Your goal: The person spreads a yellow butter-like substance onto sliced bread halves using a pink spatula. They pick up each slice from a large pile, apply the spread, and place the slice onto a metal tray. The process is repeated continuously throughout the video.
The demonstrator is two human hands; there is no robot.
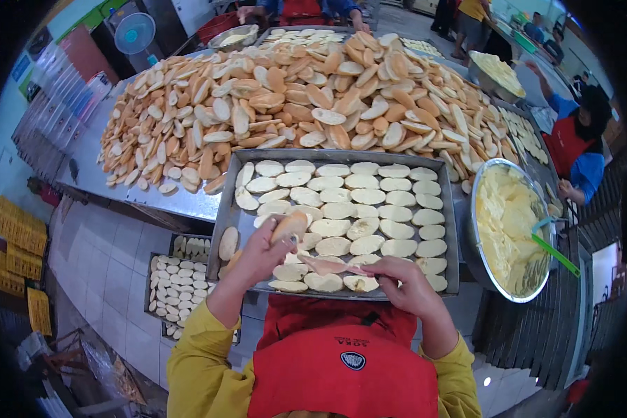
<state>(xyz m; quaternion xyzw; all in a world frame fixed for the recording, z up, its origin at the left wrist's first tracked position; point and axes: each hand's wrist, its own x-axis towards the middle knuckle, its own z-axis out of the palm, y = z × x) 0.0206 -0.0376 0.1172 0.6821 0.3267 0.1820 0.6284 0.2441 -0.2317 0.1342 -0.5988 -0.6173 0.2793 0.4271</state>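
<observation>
A metal baking tray (448, 230) lies before me, holding rows of oval bread slices, many coated with pale yellow cream. Over its lower left part, my left hand (261, 251) grips a bread slice (291, 228) with the browned crust facing up. My right hand (407, 279) holds a pinkish spatula (325, 265) by its handle, the blade pointing left, just below that slice. A few slices at the tray's left edge lie apart from the rows. To the right, a large metal bowl (478, 245) contains yellow cream, with a green-handled tool (556, 254) leaning in it.
Beyond the tray, a big heap of bread slices (303, 99) covers much of the metal table (99, 175). More filled trays (149, 285) are on the floor at lower left. Co-workers (580, 141) stand at right and across the table. Another cream bowl (480, 86) sits at the far right.
</observation>
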